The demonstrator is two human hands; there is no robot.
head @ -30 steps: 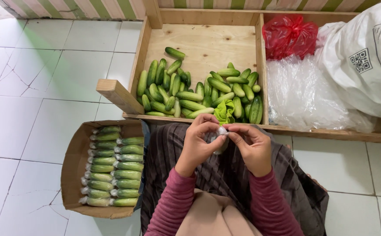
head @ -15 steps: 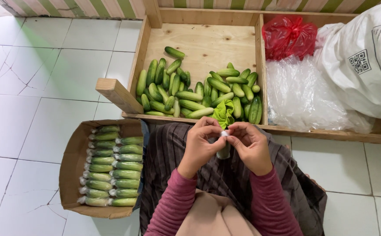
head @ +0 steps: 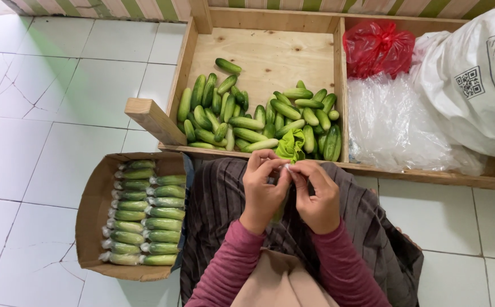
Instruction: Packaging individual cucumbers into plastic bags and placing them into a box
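Where both hands (head: 290,190) meet: boxed cucumbers (head: 145,213) left, loose cucumbers (head: 259,116) ahead.

Green cucumbers (head: 247,116) fill the pale wooden crate (head: 270,54), a red bag (head: 378,48) sits by clear plastic (head: 395,125) and a white sack (head: 474,85), brown box (head: 91,210), white floor tiles (head: 48,113), maroon sleeves (head: 224,267), dark striped skirt (head: 213,199).

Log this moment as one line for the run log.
left hand: pinching wrapped cucumber | right hand: pinching its top | cardboard box: wrapped cucumbers | wooden crate: loose cucumbers
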